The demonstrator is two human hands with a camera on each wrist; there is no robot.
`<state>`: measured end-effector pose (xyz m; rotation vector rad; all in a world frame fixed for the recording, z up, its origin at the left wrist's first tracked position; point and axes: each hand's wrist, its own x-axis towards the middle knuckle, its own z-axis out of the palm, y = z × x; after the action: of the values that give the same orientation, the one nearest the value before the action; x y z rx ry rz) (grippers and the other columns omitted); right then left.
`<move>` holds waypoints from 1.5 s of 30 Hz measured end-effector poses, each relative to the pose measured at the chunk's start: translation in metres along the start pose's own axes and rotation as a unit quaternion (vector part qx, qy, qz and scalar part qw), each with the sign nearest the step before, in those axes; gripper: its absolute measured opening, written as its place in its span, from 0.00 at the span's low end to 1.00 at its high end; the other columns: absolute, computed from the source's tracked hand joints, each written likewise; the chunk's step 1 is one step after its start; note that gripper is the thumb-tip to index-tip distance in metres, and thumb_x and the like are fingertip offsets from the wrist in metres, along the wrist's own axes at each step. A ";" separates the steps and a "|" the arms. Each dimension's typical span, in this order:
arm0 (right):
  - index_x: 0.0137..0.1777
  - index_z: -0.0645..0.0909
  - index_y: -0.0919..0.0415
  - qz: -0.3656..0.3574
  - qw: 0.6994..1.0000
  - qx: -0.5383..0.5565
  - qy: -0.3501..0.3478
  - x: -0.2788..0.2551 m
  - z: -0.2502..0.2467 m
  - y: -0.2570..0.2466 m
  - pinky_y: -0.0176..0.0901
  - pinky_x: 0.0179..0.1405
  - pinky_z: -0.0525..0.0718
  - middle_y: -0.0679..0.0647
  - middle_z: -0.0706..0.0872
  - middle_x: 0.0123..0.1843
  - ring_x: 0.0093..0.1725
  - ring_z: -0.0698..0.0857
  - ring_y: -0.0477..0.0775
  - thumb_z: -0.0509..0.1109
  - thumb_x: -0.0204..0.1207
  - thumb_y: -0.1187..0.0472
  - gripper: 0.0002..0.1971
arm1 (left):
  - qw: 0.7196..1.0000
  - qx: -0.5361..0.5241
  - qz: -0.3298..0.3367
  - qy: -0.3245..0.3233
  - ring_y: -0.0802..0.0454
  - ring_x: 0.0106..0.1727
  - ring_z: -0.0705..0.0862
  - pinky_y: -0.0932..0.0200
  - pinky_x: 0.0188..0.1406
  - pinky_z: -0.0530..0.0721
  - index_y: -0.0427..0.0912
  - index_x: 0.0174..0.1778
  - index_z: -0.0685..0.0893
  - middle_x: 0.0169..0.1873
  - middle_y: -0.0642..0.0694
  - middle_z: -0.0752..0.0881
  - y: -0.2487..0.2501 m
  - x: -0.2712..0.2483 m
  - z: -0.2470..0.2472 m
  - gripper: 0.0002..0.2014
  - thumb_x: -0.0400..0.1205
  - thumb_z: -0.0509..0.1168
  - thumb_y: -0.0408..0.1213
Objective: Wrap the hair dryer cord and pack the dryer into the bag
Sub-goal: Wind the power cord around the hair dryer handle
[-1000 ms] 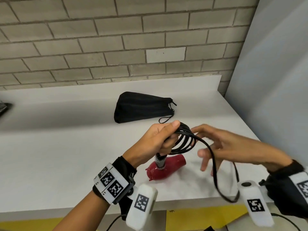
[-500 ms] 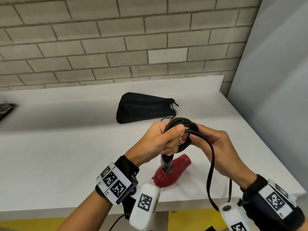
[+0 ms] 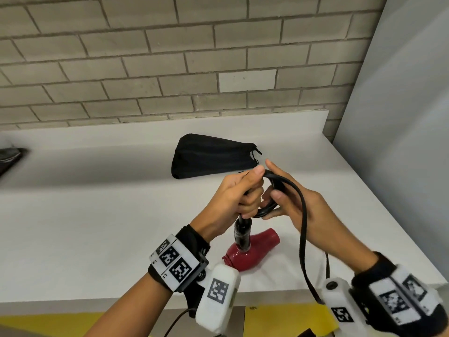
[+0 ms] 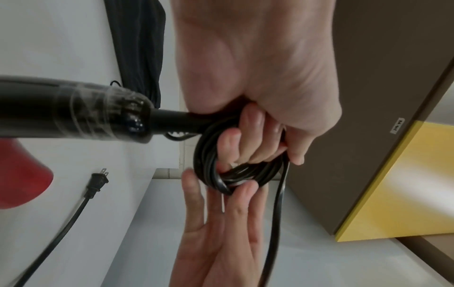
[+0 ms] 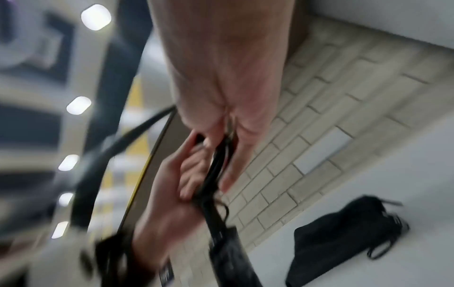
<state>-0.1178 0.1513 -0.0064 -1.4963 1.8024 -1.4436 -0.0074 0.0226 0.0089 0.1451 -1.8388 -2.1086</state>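
The red hair dryer [image 3: 257, 249] has its nozzle end on the white counter and its black handle [image 3: 243, 233] pointing up. My left hand [image 3: 233, 195] grips the top of the handle with its fingers through the coiled black cord [image 4: 209, 165]. My right hand [image 3: 286, 205] pinches the coil [image 3: 277, 183] between thumb and fingers. A loose length of cord [image 3: 303, 239] drops over my right wrist past the counter edge. The plug [image 4: 98, 179] lies on the counter. The black drawstring bag [image 3: 211, 155] lies flat behind my hands. The right wrist view is blurred.
The white counter [image 3: 97, 227] runs against a brick wall [image 3: 170, 69], with a grey panel [image 3: 401, 117] closing its right side. A dark object [image 3: 9, 156] sits at the far left edge. Yellow cabinet fronts [image 3: 279, 319] show below the counter's front edge.
My right hand, spread and apart a second ago, has come in to the coil, laid the cord over it and now pinches it. My left hand keeps its grip.
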 end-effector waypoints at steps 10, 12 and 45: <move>0.71 0.75 0.54 0.081 0.983 0.160 -0.038 -0.006 -0.013 -0.006 0.50 0.55 0.88 0.61 0.85 0.55 0.58 0.87 0.54 0.63 0.75 0.41 0.27 | 0.999 -0.015 -0.031 0.014 0.58 0.16 0.52 0.64 0.15 0.55 0.46 0.25 0.58 0.15 0.56 0.58 0.002 0.003 0.004 0.22 0.82 0.58 0.49; 0.64 0.80 0.60 0.051 0.989 0.135 -0.009 -0.003 -0.011 -0.006 0.45 0.50 0.89 0.63 0.85 0.46 0.50 0.88 0.56 0.58 0.78 0.50 0.21 | 0.999 -0.021 -0.044 0.013 0.58 0.15 0.52 0.62 0.15 0.54 0.45 0.26 0.58 0.14 0.56 0.58 0.003 0.003 0.004 0.23 0.81 0.59 0.50; 0.60 0.78 0.49 -0.122 0.898 -0.410 0.106 -0.096 -0.027 0.055 0.39 0.14 0.69 0.51 0.81 0.26 0.18 0.72 0.56 0.57 0.79 0.63 0.14 | 0.963 -0.266 -0.024 -0.025 0.58 0.19 0.58 0.62 0.22 0.59 0.43 0.35 0.74 0.21 0.54 0.67 0.017 0.009 -0.043 0.12 0.83 0.52 0.41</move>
<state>-0.1320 0.2437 -0.0720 -2.0671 2.6384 -0.9892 -0.0002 -0.0224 0.0201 0.0032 -1.2371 -2.5741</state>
